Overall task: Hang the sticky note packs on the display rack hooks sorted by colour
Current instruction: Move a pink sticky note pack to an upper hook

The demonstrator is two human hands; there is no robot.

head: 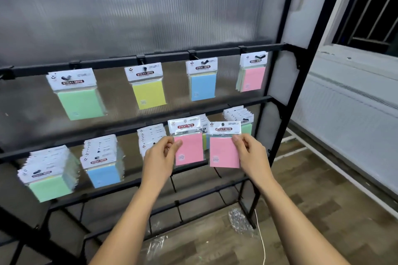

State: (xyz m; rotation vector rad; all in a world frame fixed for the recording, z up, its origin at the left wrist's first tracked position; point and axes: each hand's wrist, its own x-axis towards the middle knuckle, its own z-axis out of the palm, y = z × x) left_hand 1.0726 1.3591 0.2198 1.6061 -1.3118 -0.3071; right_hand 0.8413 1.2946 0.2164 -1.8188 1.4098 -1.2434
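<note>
My left hand [160, 154] pinches one pink sticky note pack [189, 148] by its left edge. A second pink pack [223, 153] is held in my right hand [251, 153] by its upper right corner. Both packs hang in front of the lower rail of the black display rack [172, 57]. On the upper rail hang a green pack [80, 101], a yellow pack [148, 90], a blue pack [202, 85] and a pink pack [254, 77]. The lower hooks carry thick mixed stacks, fronted by green [49, 187], blue [103, 173] and green [246, 128].
A ribbed translucent panel [129, 6] backs the rack. Crumpled clear wrapping [239, 219] and a white cord [261, 241] lie on the wooden floor beneath. A grey wall [349, 103] stands to the right.
</note>
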